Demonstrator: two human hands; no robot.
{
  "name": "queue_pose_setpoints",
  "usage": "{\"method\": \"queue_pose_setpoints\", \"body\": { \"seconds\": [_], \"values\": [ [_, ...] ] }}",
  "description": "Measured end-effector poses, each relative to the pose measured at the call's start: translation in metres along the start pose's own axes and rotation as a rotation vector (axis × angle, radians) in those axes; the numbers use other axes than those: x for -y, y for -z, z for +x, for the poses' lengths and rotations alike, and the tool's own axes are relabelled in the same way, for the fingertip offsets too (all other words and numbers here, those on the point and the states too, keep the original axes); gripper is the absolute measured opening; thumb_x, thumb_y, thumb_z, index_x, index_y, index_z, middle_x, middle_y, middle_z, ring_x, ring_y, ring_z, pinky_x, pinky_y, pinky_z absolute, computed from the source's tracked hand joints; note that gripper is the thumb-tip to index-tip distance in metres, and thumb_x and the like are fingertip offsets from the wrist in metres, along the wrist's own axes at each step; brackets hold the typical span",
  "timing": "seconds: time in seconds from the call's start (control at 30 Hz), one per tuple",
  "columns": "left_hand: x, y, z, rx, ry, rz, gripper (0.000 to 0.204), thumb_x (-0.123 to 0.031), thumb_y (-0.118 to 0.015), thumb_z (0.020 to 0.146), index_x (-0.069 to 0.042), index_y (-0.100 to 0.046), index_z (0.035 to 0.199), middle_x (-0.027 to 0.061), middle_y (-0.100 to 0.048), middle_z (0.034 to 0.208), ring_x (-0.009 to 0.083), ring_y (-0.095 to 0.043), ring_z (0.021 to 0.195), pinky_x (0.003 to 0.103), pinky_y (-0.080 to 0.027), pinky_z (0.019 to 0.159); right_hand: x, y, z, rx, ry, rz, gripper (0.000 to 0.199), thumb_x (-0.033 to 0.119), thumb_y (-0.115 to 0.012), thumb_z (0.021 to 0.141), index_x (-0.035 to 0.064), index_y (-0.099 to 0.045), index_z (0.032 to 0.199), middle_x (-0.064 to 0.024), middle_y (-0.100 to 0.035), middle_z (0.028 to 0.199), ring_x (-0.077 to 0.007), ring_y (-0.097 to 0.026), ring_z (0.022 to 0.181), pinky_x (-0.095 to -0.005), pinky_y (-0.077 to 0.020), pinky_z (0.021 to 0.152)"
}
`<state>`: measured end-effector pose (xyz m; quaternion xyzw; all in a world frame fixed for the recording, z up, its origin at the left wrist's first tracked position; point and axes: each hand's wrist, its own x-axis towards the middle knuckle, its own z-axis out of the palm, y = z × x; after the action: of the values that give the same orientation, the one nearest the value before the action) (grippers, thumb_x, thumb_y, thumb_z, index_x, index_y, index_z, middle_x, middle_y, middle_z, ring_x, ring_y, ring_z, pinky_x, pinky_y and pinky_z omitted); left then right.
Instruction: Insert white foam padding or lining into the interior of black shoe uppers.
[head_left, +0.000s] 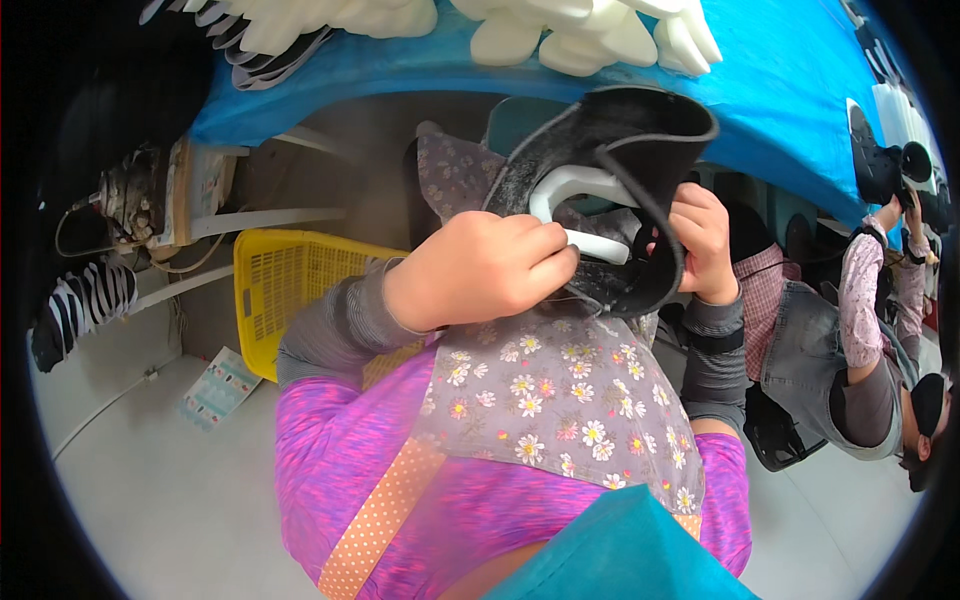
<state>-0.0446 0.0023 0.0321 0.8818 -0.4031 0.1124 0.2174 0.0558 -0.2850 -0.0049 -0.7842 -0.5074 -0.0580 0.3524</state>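
Observation:
A black, flexible piece (560, 135), curled open like a boot shaft, hangs over my lap in front of me. Inside its opening lies a white, U-shaped, foam-like strip (590, 180). My left hand (485, 265) is closed, its thumb and fingers pinching the strip near its left end. At the opposite side my right hand (700, 240) grips the black piece's edge, fingers wrapped around the outside. Part of its thumb shows inside the fold. The lower part of the black piece is hidden behind my left hand and the apron (545, 400).
A blue-covered table (400, 65) runs across the far side, bearing piles of white foam-like shapes (590, 35) and dark flat pieces (270, 65). A yellow basket (265, 300) stands at my left, beside a machine (135, 200). Another person (840, 370) handles a black item at right.

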Motion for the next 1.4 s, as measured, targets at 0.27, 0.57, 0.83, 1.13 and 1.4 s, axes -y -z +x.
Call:
{"method": "queue_pose_setpoints", "body": {
  "seconds": [0.27,0.57,0.83,1.13,1.4],
  "values": [
    [-0.001,0.000,0.001,-0.106,-0.143,0.019,0.037,-0.016,-0.068,0.069,-0.007,-0.071,0.104,0.0006,-0.062,0.093,0.0126,-0.057,0.066,0.025,-0.046,0.049,0.072,0.028,0.004,0.454,-0.213,-0.077,0.040,0.039,-0.082,0.060,0.0039,-0.068,0.075,-0.0118,-0.061,0.065,-0.0332,-0.060,0.066,-0.0409,-0.0490,0.067],
    [-0.029,0.012,0.027,-0.411,-0.467,0.197,0.022,-0.016,-0.065,0.068,-0.008,-0.071,0.088,-0.0025,-0.050,0.079,0.0107,-0.049,0.067,0.023,-0.046,0.061,0.072,0.024,0.016,0.250,-0.278,-0.462,0.026,0.015,-0.065,0.076,0.0088,-0.069,0.100,-0.0061,-0.066,0.074,-0.0268,-0.065,0.067,-0.0369,-0.0511,0.067],
    [-0.022,0.032,0.010,-0.149,-0.229,0.297,0.033,-0.020,-0.065,0.068,-0.004,-0.072,0.096,-0.0038,-0.051,0.084,0.0085,-0.050,0.069,0.021,-0.037,0.054,0.029,-0.001,0.030,0.089,0.031,-0.403,0.031,0.015,-0.069,0.071,0.0112,-0.072,0.103,-0.0047,-0.060,0.077,-0.0222,-0.061,0.080,-0.0382,-0.0489,0.094],
    [0.011,-0.026,-0.001,-0.116,0.248,0.262,0.005,-0.012,-0.063,0.070,-0.008,-0.062,0.073,0.0051,-0.057,0.071,0.0235,-0.060,0.069,0.036,-0.047,0.061,0.007,-0.035,0.055,0.036,-0.012,-0.385,0.047,0.012,-0.076,0.063,0.0087,-0.068,0.110,-0.0015,-0.065,0.085,-0.0216,-0.061,0.089,-0.0479,-0.0432,0.105],
    [0.039,-0.071,0.013,-0.168,0.328,0.262,0.013,-0.009,-0.066,0.066,-0.006,-0.065,0.078,0.0068,-0.059,0.082,0.0262,-0.060,0.087,0.039,-0.047,0.075,-0.031,-0.072,0.037,-0.054,-0.151,-0.380,0.051,0.018,-0.081,0.064,0.0092,-0.066,0.113,-0.0050,-0.065,0.112,-0.0242,-0.062,0.102,-0.0513,-0.0409,0.106]
  ]
}}
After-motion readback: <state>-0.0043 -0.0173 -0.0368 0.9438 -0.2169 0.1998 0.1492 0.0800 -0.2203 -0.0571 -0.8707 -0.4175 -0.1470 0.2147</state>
